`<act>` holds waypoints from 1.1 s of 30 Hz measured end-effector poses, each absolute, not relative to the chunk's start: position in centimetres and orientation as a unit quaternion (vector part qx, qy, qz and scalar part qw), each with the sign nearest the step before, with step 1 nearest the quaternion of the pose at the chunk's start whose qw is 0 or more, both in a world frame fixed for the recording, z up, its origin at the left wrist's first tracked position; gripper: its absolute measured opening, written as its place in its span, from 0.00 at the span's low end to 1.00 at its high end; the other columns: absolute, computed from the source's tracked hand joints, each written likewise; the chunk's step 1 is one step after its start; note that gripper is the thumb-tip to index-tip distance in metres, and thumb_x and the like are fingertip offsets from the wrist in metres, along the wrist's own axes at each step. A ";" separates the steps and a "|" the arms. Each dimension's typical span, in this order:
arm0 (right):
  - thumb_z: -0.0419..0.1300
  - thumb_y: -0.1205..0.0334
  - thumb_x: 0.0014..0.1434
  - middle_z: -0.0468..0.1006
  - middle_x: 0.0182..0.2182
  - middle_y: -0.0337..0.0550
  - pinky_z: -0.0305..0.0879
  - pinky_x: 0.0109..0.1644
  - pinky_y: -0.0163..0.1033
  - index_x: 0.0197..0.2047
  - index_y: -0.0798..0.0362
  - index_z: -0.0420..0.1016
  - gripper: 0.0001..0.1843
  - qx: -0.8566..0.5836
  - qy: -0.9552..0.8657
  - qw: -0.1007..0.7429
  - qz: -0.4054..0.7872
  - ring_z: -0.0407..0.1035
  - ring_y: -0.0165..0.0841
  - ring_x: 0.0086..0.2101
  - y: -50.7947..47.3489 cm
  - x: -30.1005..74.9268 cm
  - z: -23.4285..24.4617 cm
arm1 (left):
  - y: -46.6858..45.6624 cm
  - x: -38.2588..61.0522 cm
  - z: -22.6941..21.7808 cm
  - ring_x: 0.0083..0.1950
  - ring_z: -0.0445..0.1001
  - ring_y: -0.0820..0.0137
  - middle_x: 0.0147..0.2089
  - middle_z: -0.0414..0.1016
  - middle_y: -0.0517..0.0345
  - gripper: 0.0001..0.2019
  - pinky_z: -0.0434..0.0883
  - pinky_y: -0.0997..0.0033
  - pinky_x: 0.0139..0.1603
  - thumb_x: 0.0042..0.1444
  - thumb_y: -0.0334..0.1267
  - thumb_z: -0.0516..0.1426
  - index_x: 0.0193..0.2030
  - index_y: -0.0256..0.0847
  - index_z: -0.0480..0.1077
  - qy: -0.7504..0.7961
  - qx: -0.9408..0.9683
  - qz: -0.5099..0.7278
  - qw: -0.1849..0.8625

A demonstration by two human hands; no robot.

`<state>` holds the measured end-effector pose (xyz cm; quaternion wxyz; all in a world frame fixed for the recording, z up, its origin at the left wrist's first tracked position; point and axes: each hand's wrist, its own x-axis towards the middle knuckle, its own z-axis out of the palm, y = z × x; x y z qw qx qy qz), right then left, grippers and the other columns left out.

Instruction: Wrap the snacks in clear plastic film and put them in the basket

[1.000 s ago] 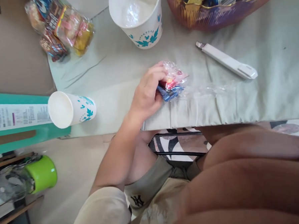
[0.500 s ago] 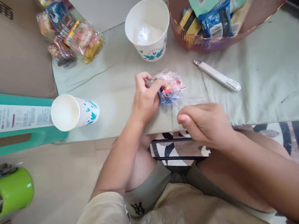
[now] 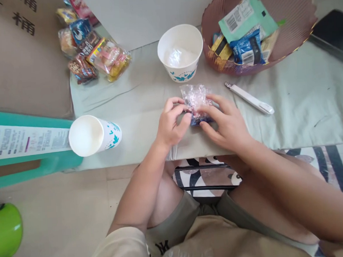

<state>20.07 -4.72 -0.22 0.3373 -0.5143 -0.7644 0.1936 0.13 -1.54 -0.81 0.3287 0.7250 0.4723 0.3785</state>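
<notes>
A small bundle in crinkled clear plastic wrap [image 3: 197, 98] lies on the cloth-covered table, between my two hands. Blue shows at its lower edge; glare hides most of what is inside. My left hand [image 3: 173, 120] grips the bundle's left side with bent fingers and thumb. From the right, my right hand [image 3: 224, 122] holds it too, fingertips on the wrap and thumb near its lower edge. Just behind the bundle stands a white paper bucket [image 3: 182, 72] with blue-green leaf prints and shiny clear plastic inside.
A white paper cup [image 3: 110, 135] stands at left by a teal-edged box [image 3: 55, 161]. Wrapped snacks [image 3: 107, 57] are heaped at the back left. A pinkish glass bowl [image 3: 292, 22] holds snack packets at the back right. A white utility knife [image 3: 250, 98] lies right of my hands.
My right hand has come up and left from the table's front edge, its closed fingers opening onto the bundle. The wrap now covers more of the red and blue. The view has shifted slightly.
</notes>
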 end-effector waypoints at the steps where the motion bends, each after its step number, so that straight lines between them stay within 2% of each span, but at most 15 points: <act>1: 0.60 0.59 0.64 0.73 0.64 0.56 0.67 0.65 0.62 0.54 0.48 0.78 0.16 -0.514 -0.763 0.339 0.195 0.70 0.52 0.61 -4.7 20.0 -0.4 | -1.6 0.5 -0.9 0.54 0.75 0.62 0.51 0.69 0.50 0.08 0.76 0.61 0.59 0.60 0.44 0.61 0.39 0.42 0.73 0.473 0.697 0.401 0.360; 4: 0.59 0.61 0.63 0.75 0.61 0.57 0.70 0.63 0.61 0.51 0.49 0.77 0.14 -0.490 -0.771 0.353 0.202 0.72 0.51 0.59 -4.8 19.9 -0.6 | -1.6 1.5 -1.5 0.48 0.77 0.68 0.55 0.68 0.52 0.23 0.78 0.66 0.49 0.53 0.48 0.69 0.50 0.46 0.67 0.512 0.571 0.456 0.452; 6: 0.59 0.62 0.63 0.77 0.58 0.56 0.71 0.62 0.60 0.48 0.49 0.78 0.11 -0.453 -0.784 0.370 0.209 0.73 0.50 0.57 -5.0 19.8 -0.6 | -1.6 2.0 -1.6 0.47 0.78 0.68 0.56 0.72 0.52 0.32 0.78 0.67 0.47 0.49 0.48 0.72 0.57 0.48 0.64 0.529 0.503 0.464 0.502; 7: 0.59 0.63 0.63 0.77 0.57 0.55 0.71 0.62 0.59 0.46 0.48 0.78 0.10 -0.436 -0.787 0.379 0.216 0.74 0.49 0.57 -5.1 19.8 -0.5 | -1.5 2.1 -1.6 0.48 0.79 0.66 0.54 0.74 0.51 0.33 0.78 0.66 0.47 0.48 0.48 0.73 0.57 0.47 0.64 0.526 0.485 0.459 0.526; 11: 0.58 0.62 0.65 0.75 0.58 0.54 0.73 0.59 0.56 0.45 0.47 0.78 0.08 -0.421 -0.769 0.410 0.252 0.74 0.46 0.57 -5.5 19.8 0.2 | -1.3 2.0 -0.8 0.45 0.80 0.66 0.44 0.79 0.55 0.28 0.77 0.67 0.48 0.45 0.53 0.74 0.47 0.43 0.71 0.478 0.448 0.465 0.596; 14: 0.59 0.60 0.64 0.76 0.55 0.54 0.69 0.61 0.60 0.46 0.46 0.77 0.08 -0.481 -0.745 0.409 0.216 0.72 0.49 0.56 -5.1 20.8 0.9 | -1.1 1.7 -0.5 0.41 0.78 0.69 0.42 0.78 0.59 0.28 0.76 0.70 0.43 0.43 0.55 0.75 0.45 0.45 0.71 0.456 0.401 0.492 0.624; 17: 0.59 0.61 0.63 0.76 0.51 0.57 0.65 0.62 0.65 0.49 0.47 0.76 0.11 -0.578 -0.715 0.361 0.156 0.71 0.54 0.55 -4.3 23.0 0.9 | -0.9 1.5 -0.5 0.36 0.75 0.72 0.40 0.74 0.61 0.29 0.74 0.71 0.37 0.42 0.56 0.75 0.43 0.46 0.69 0.454 0.372 0.489 0.646; 21: 0.60 0.59 0.61 0.77 0.48 0.60 0.65 0.56 0.68 0.52 0.51 0.77 0.16 -0.688 -0.667 0.275 0.074 0.71 0.59 0.52 -3.1 26.8 -0.5 | -0.7 1.5 -0.4 0.31 0.68 0.77 0.35 0.68 0.63 0.30 0.68 0.75 0.30 0.41 0.59 0.75 0.37 0.45 0.66 0.460 0.386 0.488 0.633; 23: 0.61 0.57 0.61 0.78 0.46 0.59 0.66 0.54 0.64 0.48 0.51 0.79 0.14 -0.701 -0.663 0.256 0.055 0.71 0.57 0.50 -2.9 28.2 -1.2 | -0.7 1.7 -0.3 0.29 0.65 0.78 0.32 0.65 0.64 0.30 0.66 0.76 0.28 0.41 0.61 0.74 0.34 0.44 0.65 0.468 0.395 0.493 0.618; 25: 0.60 0.54 0.63 0.80 0.43 0.57 0.67 0.50 0.57 0.44 0.50 0.80 0.12 -0.686 -0.676 0.262 0.059 0.73 0.52 0.46 -3.0 28.6 -1.3 | -0.7 2.0 -0.2 0.28 0.63 0.78 0.30 0.63 0.65 0.31 0.64 0.76 0.28 0.40 0.62 0.74 0.33 0.43 0.65 0.472 0.403 0.501 0.603; 28: 0.59 0.53 0.64 0.80 0.35 0.50 0.66 0.42 0.48 0.45 0.49 0.79 0.12 -0.658 -0.666 0.325 0.131 0.73 0.42 0.36 -3.8 27.2 -0.2 | -0.9 2.3 -0.2 0.29 0.63 0.78 0.31 0.63 0.65 0.30 0.64 0.77 0.28 0.40 0.62 0.74 0.32 0.43 0.65 0.474 0.405 0.509 0.594; 31: 0.56 0.53 0.68 0.78 0.29 0.40 0.64 0.32 0.41 0.46 0.48 0.76 0.11 -0.587 -0.621 0.404 0.327 0.69 0.34 0.26 -4.8 24.6 1.3 | -0.9 2.4 -0.4 0.30 0.65 0.78 0.32 0.66 0.65 0.30 0.66 0.77 0.29 0.40 0.62 0.74 0.34 0.43 0.68 0.477 0.402 0.507 0.594; 33: 0.55 0.51 0.69 0.77 0.27 0.37 0.62 0.28 0.38 0.44 0.48 0.75 0.12 -0.533 -0.612 0.410 0.417 0.66 0.31 0.23 -5.3 23.1 1.9 | -1.0 2.4 -0.6 0.31 0.67 0.77 0.33 0.69 0.64 0.29 0.68 0.76 0.30 0.40 0.61 0.74 0.35 0.43 0.70 0.478 0.401 0.502 0.598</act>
